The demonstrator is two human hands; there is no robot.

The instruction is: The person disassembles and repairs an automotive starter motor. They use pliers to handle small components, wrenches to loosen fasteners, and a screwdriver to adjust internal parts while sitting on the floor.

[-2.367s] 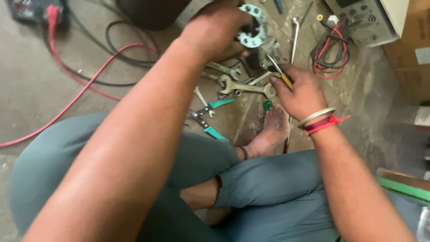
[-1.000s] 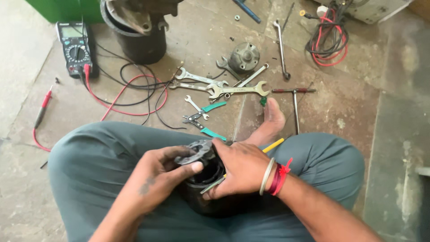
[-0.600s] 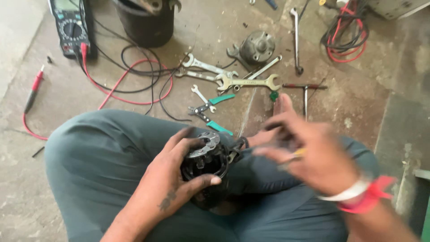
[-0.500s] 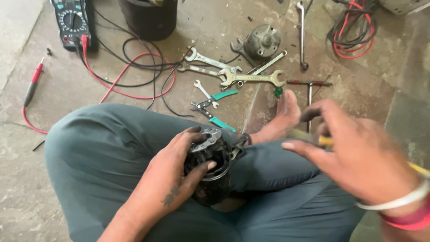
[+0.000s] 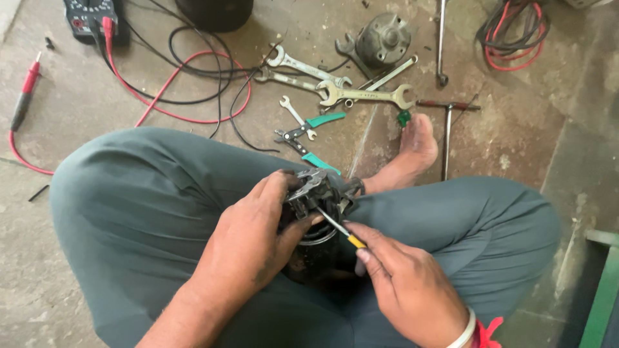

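I sit cross-legged on a concrete floor with a small dark electric motor (image 5: 316,212) in my lap. My left hand (image 5: 258,238) wraps around the motor's left side and holds it upright. My right hand (image 5: 403,283) grips a yellow-handled screwdriver (image 5: 335,229), its metal tip resting on the grey end bracket at the top of the motor. The lower part of the motor is hidden between my hands and legs.
Several spanners (image 5: 364,95) lie on the floor past my bare foot (image 5: 416,145), with green-handled pliers (image 5: 309,138), a T-handle tool (image 5: 447,132) and a round metal motor cover (image 5: 383,40). A multimeter (image 5: 90,14) with red and black leads (image 5: 187,84) sits far left. A coil of wires (image 5: 512,35) is far right.
My right hand reached out to the tools on the floor, came back with the yellow-handled screwdriver and put its tip on the motor top. The left hand kept holding the motor.
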